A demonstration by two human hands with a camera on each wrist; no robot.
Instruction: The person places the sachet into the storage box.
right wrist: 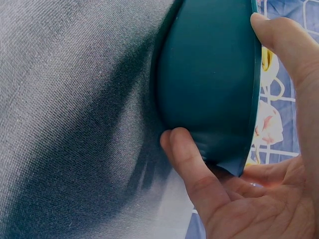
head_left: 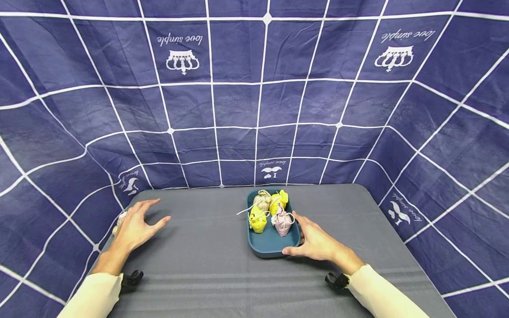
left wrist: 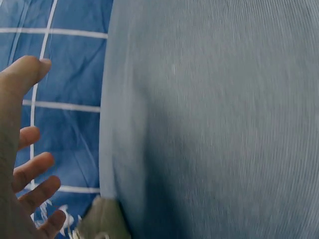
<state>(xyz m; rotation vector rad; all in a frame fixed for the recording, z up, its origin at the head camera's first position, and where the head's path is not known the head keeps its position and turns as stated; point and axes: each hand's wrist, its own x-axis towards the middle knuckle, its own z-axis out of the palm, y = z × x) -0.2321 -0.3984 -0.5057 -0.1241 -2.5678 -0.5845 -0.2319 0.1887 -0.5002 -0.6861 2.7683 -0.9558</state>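
Note:
A teal tray (head_left: 268,251) sits on the grey table with several small tied cloth pouches inside. At the back are a beige pouch (head_left: 261,201) and a yellow pouch (head_left: 279,203); in front of them are another yellow pouch (head_left: 257,221) and a pink one (head_left: 282,221). My right hand (head_left: 318,243) grips the tray's near right corner, its thumb at the rim and fingers against the outer wall. Over the table's left side my left hand (head_left: 133,227) is spread, holding nothing. Close by it, partly hidden behind it, is a beige pouch (left wrist: 103,219).
The grey table (head_left: 191,247) has a blue, white-gridded cloth (head_left: 238,106) hanging behind and along both sides. A thin white string (head_left: 243,212) trails over the tray's left rim. Each wrist wears a black strap.

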